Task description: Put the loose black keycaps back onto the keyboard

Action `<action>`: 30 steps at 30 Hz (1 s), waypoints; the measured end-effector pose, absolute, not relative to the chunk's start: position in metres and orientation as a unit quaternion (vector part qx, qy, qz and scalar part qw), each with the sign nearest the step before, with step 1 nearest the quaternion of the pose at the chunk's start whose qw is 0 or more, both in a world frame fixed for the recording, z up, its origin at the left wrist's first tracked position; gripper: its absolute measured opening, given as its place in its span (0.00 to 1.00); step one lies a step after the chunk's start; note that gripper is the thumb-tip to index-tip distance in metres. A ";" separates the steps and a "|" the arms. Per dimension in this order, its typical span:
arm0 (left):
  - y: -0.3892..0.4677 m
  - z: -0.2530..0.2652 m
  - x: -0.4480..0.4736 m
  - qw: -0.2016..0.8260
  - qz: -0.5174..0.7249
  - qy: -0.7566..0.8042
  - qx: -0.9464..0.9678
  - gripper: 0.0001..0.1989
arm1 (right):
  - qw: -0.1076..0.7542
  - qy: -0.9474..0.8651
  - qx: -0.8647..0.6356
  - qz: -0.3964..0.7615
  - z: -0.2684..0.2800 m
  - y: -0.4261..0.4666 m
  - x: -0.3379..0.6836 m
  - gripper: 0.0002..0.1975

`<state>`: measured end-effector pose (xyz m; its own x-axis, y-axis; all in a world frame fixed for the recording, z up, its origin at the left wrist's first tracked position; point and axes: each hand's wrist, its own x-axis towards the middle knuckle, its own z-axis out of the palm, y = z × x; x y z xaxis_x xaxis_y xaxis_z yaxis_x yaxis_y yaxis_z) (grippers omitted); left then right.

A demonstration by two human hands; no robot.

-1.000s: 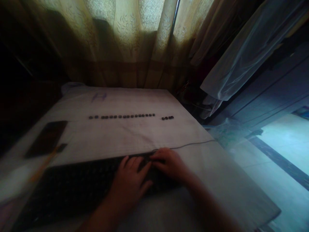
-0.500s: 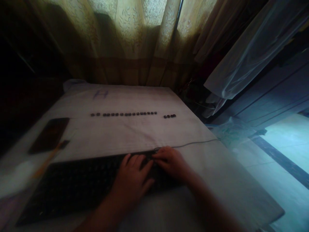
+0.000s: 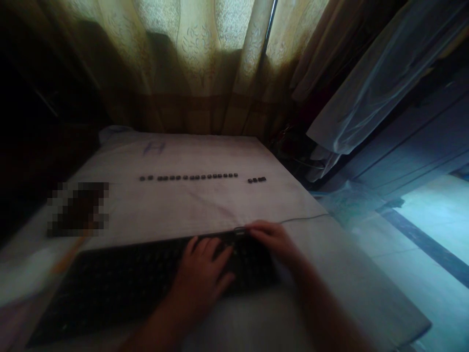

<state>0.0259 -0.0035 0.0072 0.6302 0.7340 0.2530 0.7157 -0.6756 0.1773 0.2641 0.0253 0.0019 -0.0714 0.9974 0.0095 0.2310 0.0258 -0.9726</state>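
A black keyboard [image 3: 120, 278] lies at a slant across the near part of the table. Resting on its right half, my left hand [image 3: 203, 266] has its fingers spread and the thumb apart. My right hand [image 3: 274, 242] is at the keyboard's back edge, near the cable, with thumb and fingertips drawn together. Whatever is between those fingertips is too dark and small to make out. Beyond the keyboard, small dark keycaps [image 3: 197, 177] form a long row, and a short group of keycaps [image 3: 256, 180] sits to its right.
A dark flat object [image 3: 78, 210], partly pixelated, lies at left beside an orange-handled tool [image 3: 73, 252]. The thin cable [image 3: 308, 218] runs off the right edge of the white-covered table [image 3: 220, 208]. Curtains [image 3: 198, 63] hang behind, and a clear plastic bag [image 3: 355, 200] is at right.
My right hand has shifted a little right along the keyboard's back edge, away from my left hand, uncovering some keys. My left hand stays almost in place.
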 end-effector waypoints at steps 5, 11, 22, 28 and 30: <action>-0.001 0.008 0.023 0.033 0.156 0.388 0.908 0.21 | 0.491 -0.390 -0.577 0.523 -0.013 0.038 0.282 0.21; 0.007 -0.001 0.011 0.012 0.202 0.397 0.895 0.25 | 0.505 -0.365 -0.570 0.536 -0.023 0.043 0.283 0.20; 0.022 -0.014 -0.020 -0.031 0.208 0.429 0.878 0.20 | 0.454 -0.451 -0.611 0.467 -0.017 0.050 0.282 0.19; 0.030 -0.016 -0.046 -0.021 0.177 0.500 0.847 0.18 | 0.387 -0.550 -0.658 0.338 0.003 0.095 0.303 0.16; 0.032 -0.016 -0.054 -0.021 0.176 0.515 0.839 0.19 | 0.374 -0.568 -0.679 0.276 0.005 0.115 0.312 0.13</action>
